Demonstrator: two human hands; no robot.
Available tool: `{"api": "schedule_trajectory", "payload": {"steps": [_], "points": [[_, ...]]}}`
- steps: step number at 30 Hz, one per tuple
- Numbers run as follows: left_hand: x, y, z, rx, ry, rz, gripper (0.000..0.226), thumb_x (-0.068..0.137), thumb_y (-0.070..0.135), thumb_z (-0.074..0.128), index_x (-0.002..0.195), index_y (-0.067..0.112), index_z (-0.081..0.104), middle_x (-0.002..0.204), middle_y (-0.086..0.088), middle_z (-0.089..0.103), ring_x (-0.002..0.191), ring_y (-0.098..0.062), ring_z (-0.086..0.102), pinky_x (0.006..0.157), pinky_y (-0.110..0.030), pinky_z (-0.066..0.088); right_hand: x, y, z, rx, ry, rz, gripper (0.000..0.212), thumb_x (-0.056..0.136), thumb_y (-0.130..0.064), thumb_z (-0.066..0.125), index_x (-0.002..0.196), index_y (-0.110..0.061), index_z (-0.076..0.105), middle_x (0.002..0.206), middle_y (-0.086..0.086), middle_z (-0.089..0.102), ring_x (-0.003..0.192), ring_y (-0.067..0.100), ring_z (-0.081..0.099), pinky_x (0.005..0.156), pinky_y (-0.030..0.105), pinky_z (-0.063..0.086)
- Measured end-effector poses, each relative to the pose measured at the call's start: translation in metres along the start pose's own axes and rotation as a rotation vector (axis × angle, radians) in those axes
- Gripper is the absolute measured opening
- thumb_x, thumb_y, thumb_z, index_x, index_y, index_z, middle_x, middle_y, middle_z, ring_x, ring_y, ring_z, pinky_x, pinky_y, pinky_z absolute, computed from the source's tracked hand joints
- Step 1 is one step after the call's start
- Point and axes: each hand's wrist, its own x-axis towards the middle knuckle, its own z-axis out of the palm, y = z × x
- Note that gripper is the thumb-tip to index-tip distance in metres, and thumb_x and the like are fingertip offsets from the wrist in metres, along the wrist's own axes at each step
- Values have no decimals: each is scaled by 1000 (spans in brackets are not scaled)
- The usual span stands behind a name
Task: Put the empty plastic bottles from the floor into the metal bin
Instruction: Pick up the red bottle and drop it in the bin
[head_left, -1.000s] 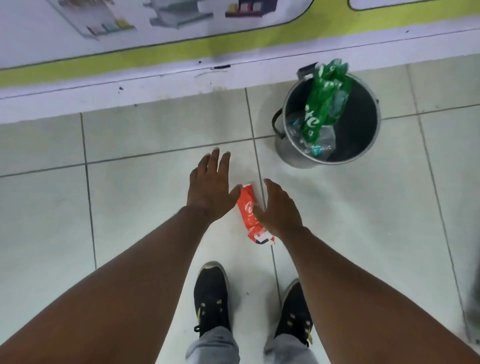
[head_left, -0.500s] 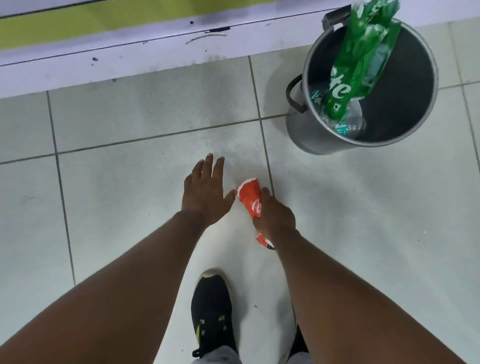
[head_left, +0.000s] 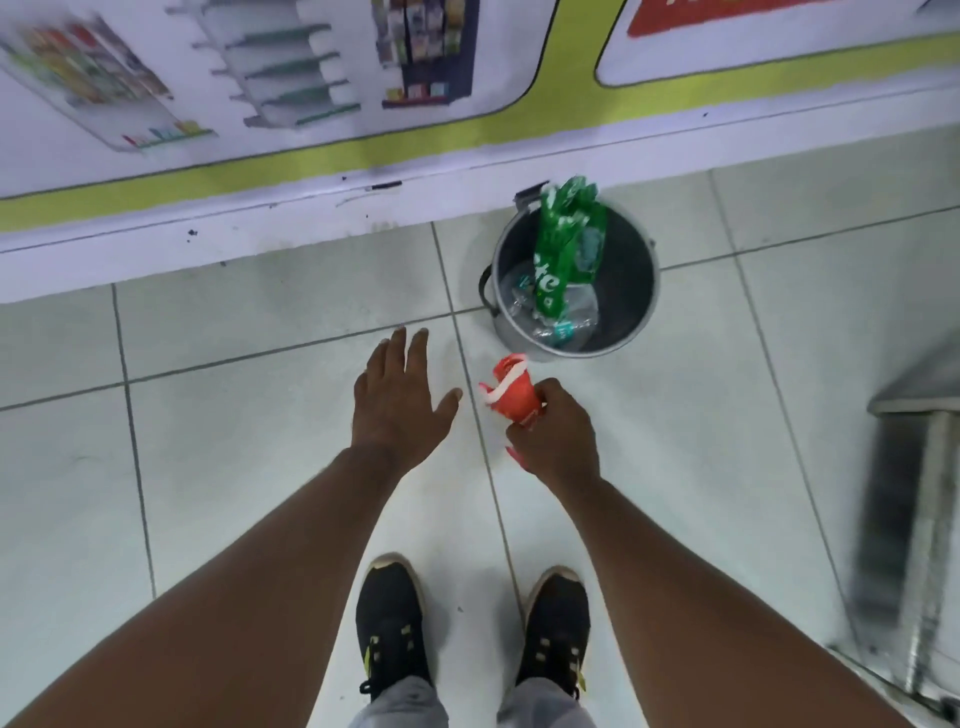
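Note:
My right hand (head_left: 553, 434) is shut on a crushed bottle with a red label (head_left: 511, 391), held off the tiled floor just short of the metal bin (head_left: 631, 291). My left hand (head_left: 397, 402) hovers beside it, flat and empty with fingers spread. The round grey bin stands near the wall and holds a tall green bottle (head_left: 563, 249) that leans against its far rim, with crumpled clear bottles (head_left: 563, 322) under it.
A wall (head_left: 311, 104) with printed shelf pictures and a yellow-green stripe runs along the far side. A metal frame leg (head_left: 930, 519) stands at the right edge. My two black shoes (head_left: 389, 618) are on the pale tiles below my arms.
My right hand closed on the red-labelled bottle and lifted it from the floor toward the bin. The view rose and tilted back up. My left hand stayed open beside it.

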Motion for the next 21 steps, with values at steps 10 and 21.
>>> {"api": "schedule_trajectory", "payload": {"steps": [10, 21], "points": [[13, 82, -122, 17, 95, 113, 82, 87, 52, 57, 152, 17, 21, 160, -13, 21, 145, -33, 19, 111, -52, 29, 29, -105, -164, 203, 398, -147, 51, 67, -58, 73, 103, -22, 67, 99, -1, 73, 91, 20, 67, 80, 36, 56], [39, 88, -156, 77, 120, 150, 83, 90, 54, 53, 155, 20, 13, 163, -10, 10, 149, -34, 8, 115, -54, 24, 74, -84, -170, -296, 42, 361, 76, 72, -25, 82, 134, -11, 40, 133, 11, 52, 123, 35, 51, 100, 50, 45]]}}
